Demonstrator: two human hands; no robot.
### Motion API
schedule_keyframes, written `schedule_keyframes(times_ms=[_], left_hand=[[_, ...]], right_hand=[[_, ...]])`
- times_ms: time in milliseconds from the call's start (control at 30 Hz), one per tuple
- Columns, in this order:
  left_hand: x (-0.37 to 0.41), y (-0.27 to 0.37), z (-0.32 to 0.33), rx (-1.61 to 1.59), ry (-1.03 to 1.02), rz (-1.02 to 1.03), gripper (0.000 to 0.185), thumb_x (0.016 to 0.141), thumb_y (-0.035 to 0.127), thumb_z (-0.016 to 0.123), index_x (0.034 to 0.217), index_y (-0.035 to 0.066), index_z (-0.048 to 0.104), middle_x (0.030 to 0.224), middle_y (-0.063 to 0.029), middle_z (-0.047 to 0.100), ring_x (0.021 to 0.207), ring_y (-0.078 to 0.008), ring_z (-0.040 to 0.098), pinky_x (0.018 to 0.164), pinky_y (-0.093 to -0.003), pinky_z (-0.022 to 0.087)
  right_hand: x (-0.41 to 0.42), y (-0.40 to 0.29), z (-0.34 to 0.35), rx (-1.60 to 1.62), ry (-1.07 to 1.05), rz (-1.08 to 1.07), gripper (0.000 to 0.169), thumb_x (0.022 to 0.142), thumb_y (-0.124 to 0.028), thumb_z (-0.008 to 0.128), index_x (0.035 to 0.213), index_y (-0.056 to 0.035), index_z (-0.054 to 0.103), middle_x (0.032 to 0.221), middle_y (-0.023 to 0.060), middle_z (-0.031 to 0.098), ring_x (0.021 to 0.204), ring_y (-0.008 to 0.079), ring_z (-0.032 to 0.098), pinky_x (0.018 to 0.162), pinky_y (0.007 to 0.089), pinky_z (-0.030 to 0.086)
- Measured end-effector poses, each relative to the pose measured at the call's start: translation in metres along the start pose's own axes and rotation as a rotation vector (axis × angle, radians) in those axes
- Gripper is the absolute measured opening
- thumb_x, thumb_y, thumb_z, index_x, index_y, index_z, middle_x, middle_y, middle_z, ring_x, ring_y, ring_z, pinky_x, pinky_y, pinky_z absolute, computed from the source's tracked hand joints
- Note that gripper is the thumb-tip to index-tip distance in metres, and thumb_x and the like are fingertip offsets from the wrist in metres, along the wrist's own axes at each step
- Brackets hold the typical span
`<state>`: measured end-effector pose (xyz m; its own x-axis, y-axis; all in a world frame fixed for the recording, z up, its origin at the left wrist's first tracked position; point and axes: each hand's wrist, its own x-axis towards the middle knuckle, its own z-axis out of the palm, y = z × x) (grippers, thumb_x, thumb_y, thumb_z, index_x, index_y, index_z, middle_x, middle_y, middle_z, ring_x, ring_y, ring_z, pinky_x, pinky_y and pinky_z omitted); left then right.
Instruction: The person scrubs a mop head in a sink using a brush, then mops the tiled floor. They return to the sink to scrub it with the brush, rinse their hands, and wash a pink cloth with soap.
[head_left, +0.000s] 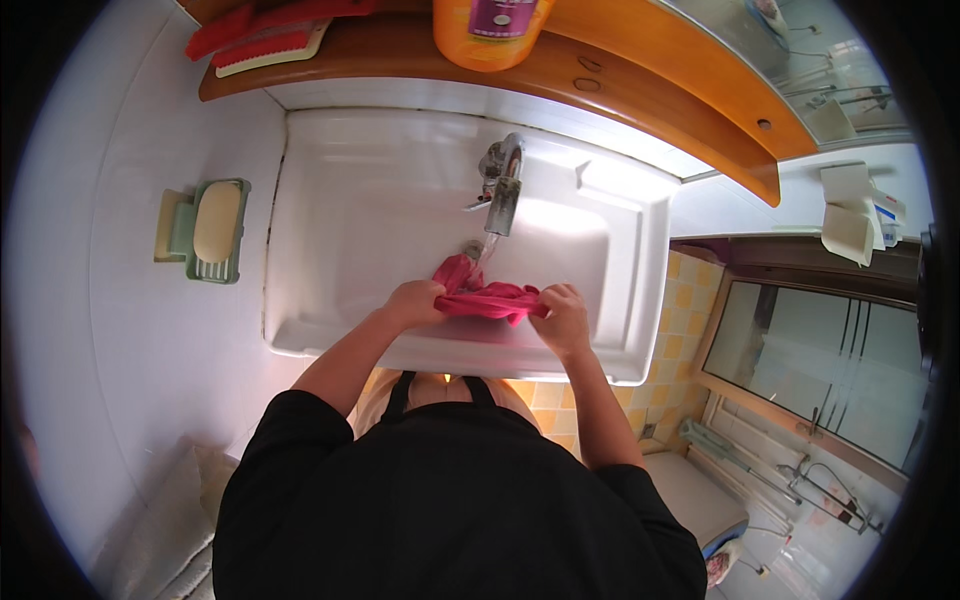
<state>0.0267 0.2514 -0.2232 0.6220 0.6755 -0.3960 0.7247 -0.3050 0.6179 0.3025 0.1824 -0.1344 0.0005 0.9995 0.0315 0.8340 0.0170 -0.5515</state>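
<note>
A wet pink cloth is stretched between my two hands, low over the front part of a white ceramic sink. My left hand grips its left end, and my right hand pinches the right end. Part of the fabric bunches up on the left, beside the metal drain. From the worn metal faucet a stream of water runs down onto or just behind the cloth; the exact spot is hard to tell.
Above the sink runs a wooden shelf with an orange bottle and red combs. On the left wall, a green soap dish holds a bar of soap. White holders hang at right, above a framed glass panel.
</note>
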Motion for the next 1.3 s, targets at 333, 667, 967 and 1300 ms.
schedule_keyframes(times_ms=[333,667,967,1300], left_hand=[[0.003,0.006,-0.039,0.004,0.435,-0.056,0.019,0.067,0.012,0.071,0.08,0.006,0.059,0.076,-0.011,0.061,0.077,-0.032,0.061,0.071,-0.043,0.049],[-0.043,0.076,-0.128,0.067,0.595,-0.028,0.017,0.071,0.007,0.069,0.083,0.008,0.056,0.083,-0.0076,0.058,0.076,-0.0298,0.059,0.063,-0.0398,0.046],[-0.057,-0.034,0.005,0.267,0.3,-0.101,0.016,0.074,0.004,0.064,0.088,0.011,0.063,0.089,-0.0087,0.059,0.093,-0.0298,0.06,0.076,-0.0425,0.05],[-0.052,-0.047,0.011,0.234,-0.041,-0.267,0.022,0.079,0.024,0.064,0.098,0.014,0.068,0.103,-0.0096,0.064,0.1,-0.0287,0.061,0.084,-0.0419,0.05]], right_hand=[[0.004,0.014,-0.048,0.389,0.166,0.394,0.016,0.063,-0.006,0.069,0.07,-0.0021,0.056,0.062,0.0097,0.055,0.055,0.0202,0.053,0.054,0.0321,0.044],[0.03,0.01,-0.118,-0.094,0.388,0.046,0.021,0.058,-0.012,0.076,0.066,-0.0088,0.057,0.066,0.0033,0.058,0.055,0.0225,0.055,0.05,0.0321,0.043],[-0.038,0.1,0.031,-0.2,-0.344,0.136,0.016,0.074,-0.015,0.071,0.089,-0.0139,0.064,0.094,0.0037,0.063,0.092,0.0255,0.063,0.077,0.039,0.052],[-0.035,0.127,0.059,-0.32,-0.861,0.212,0.031,0.082,-0.016,0.059,0.112,-0.0116,0.066,0.119,0.0113,0.061,0.113,0.0308,0.057,0.092,0.0433,0.048]])
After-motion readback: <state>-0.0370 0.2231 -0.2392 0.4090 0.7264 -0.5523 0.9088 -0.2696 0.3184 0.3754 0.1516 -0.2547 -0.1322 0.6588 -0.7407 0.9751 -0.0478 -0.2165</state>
